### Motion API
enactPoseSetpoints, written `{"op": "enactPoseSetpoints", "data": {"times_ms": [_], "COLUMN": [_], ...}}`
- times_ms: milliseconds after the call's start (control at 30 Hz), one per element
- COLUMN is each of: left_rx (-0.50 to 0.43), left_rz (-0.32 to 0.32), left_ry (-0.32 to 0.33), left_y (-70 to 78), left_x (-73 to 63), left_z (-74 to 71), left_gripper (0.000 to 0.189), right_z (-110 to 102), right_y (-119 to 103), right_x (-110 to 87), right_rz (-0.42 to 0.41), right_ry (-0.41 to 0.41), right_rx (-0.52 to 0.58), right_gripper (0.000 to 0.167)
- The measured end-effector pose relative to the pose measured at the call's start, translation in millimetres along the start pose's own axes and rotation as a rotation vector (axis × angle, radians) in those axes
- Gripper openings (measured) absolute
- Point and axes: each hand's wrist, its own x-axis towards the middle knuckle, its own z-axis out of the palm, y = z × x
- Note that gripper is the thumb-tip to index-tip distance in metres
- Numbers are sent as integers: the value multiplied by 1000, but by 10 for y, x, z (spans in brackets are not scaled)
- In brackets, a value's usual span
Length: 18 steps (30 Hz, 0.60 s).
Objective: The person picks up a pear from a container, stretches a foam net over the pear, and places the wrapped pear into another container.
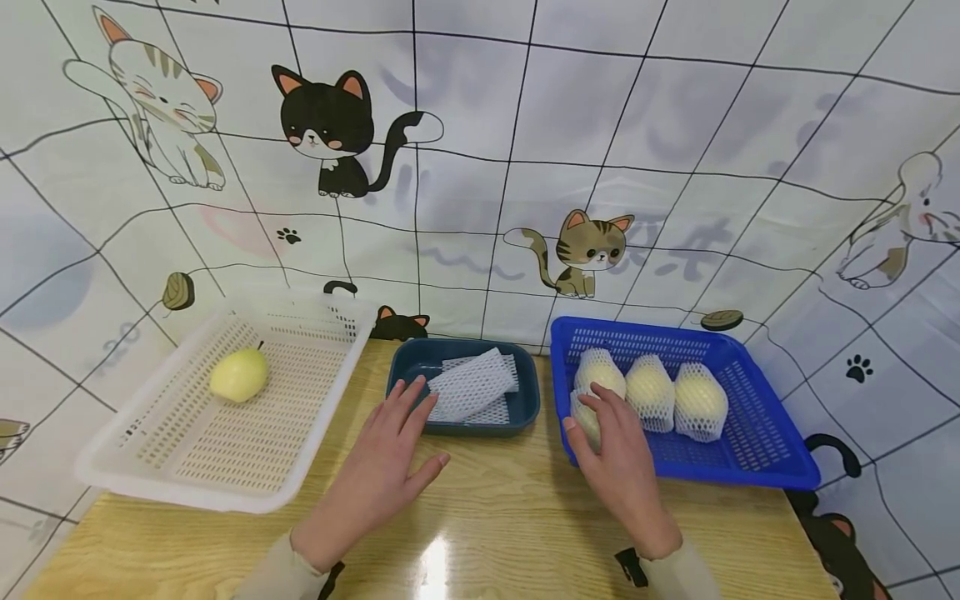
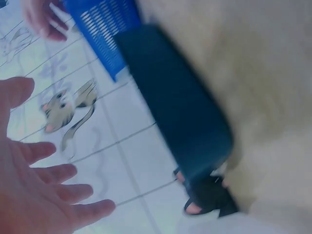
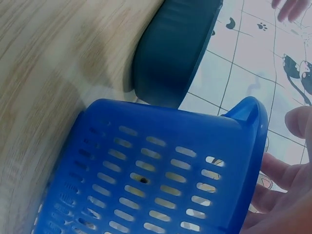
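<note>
My left hand (image 1: 378, 471) hovers at the front left of a dark teal tray (image 1: 465, 431), fingers spread and holding nothing. Two or so white foam net sleeves (image 1: 472, 387) lie in that tray. Over the front left of a blue basket (image 1: 750, 477) is my right hand (image 1: 618, 458), its fingers loosely bent. Just beneath it sits a pear in a foam net (image 1: 587, 419), partly covered by the hand; whether they touch I cannot tell. Other netted pears (image 1: 649, 392) stand beside it. In the left wrist view, my left hand (image 2: 39, 190) has nothing in its palm.
On the left, a white basket (image 1: 300, 467) contains one bare yellow-green pear (image 1: 240, 375). All the containers stand on a wooden table (image 1: 495, 533). A cloth printed with cats (image 1: 480, 183) rises behind and at both sides.
</note>
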Motion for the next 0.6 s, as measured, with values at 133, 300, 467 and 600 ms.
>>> {"op": "enactPoseSetpoints", "data": {"times_ms": [133,300,467,600], "left_rx": [29,104,158,197], "left_rz": [9,28,9,18], "left_ry": [-3,-19,-53,-67], "left_y": [-39,-65,-84,-119], "left_x": [12,44,90,128], "left_z": [-196,-472,-703,-805], "left_gripper": [80,83,83,81], "right_z": [24,61,116,186], "right_y": [-21,-72,-167,-268], "right_x": [-1,-1,-14,-29], "right_rz": [-36,-111,-175,-225], "right_ry": [24,54,51,22], "right_rx": [2,-8,-28,-36], "right_gripper": [38,39,44,48]}}
